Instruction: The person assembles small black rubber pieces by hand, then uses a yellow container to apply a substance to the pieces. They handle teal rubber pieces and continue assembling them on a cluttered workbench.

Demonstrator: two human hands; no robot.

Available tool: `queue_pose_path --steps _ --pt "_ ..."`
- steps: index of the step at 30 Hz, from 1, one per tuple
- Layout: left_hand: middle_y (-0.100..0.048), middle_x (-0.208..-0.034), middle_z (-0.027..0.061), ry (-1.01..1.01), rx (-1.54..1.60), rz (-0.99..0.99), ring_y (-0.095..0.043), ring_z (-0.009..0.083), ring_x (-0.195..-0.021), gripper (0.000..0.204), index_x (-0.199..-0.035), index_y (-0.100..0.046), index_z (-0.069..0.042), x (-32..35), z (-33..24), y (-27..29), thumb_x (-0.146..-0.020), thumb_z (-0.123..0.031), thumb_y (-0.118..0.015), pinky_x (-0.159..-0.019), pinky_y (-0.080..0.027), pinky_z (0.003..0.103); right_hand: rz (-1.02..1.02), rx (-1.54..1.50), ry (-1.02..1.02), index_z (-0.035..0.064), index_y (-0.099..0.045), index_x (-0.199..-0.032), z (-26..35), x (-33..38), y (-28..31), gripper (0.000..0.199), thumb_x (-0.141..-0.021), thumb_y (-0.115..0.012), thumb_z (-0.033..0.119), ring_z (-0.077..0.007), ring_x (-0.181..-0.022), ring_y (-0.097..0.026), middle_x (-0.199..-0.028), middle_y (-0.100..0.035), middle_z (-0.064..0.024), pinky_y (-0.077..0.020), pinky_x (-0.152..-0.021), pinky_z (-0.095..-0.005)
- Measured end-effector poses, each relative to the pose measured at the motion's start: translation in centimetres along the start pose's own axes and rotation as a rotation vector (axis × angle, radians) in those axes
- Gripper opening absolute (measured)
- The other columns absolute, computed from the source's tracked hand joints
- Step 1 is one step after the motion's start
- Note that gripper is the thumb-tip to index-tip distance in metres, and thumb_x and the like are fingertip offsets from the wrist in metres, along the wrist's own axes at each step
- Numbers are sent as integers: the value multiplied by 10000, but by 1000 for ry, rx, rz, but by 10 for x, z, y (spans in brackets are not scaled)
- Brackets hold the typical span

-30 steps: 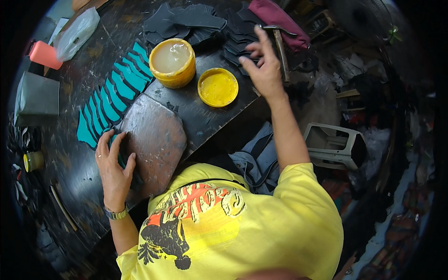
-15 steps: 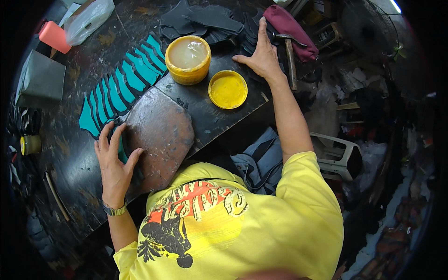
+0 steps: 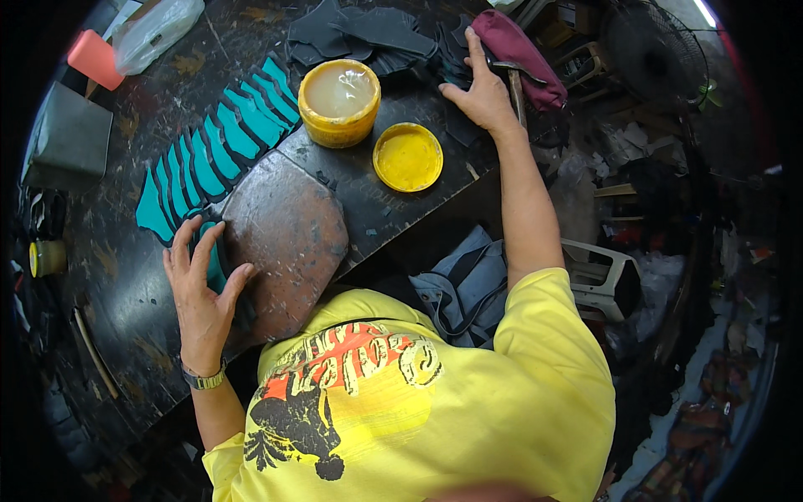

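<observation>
The left hand lies open and flat on a teal cut piece beside the worn stone slab, while the right hand, fingers spread and gripping nothing, presses the black pieces and should lift one cleanly.

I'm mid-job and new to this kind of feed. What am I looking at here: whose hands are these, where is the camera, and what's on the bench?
This is one picture from a wide fisheye camera worn on a person's head, looking down, so straight edges bend near the rim. There is no machine: the two bare arms belong to the wearer in the yellow shirt. The left hand lies flat at the end of a row of teal cut pieces, beside a worn brown work slab. The right hand reaches far across to a pile of dark cut pieces, next to a hammer and a maroon pouch. Between them stand an open yellow tub of pale paste and its yellow lid. Neither hand grips anything.
</observation>
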State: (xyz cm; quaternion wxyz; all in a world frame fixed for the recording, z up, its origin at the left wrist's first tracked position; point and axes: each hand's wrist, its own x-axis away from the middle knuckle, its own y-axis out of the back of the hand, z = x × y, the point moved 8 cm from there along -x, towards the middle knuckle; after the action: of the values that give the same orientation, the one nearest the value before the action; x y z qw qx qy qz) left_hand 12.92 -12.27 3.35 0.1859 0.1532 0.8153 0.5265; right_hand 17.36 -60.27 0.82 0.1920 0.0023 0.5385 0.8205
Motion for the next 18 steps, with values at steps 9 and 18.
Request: queue_pose_path --steps 9,18 --pt "-469 -1490 128 2 -92 -17 -426 353 -1404 685 -1378 -599 -168 4 3 2 -766 -329 -863 -1186 -269 576 -27 88 174 232 -96 -1638 11 15 -1 1271 -680 -891 492 -397 -1418 -448 -1573 -392 -244 -385 -1166 -464" --pt "-500 -1435 206 189 -20 -18 -485 405 -1317 882 -1485 -477 -153 9 25 4 -709 -306 -868 -1096 -396 499 -20 341 54 291 -94 -1637 30 10 -6 1075 -797 -743 120 -440 -1162 -637 -1311 -595 -275 -536 -978 -505"
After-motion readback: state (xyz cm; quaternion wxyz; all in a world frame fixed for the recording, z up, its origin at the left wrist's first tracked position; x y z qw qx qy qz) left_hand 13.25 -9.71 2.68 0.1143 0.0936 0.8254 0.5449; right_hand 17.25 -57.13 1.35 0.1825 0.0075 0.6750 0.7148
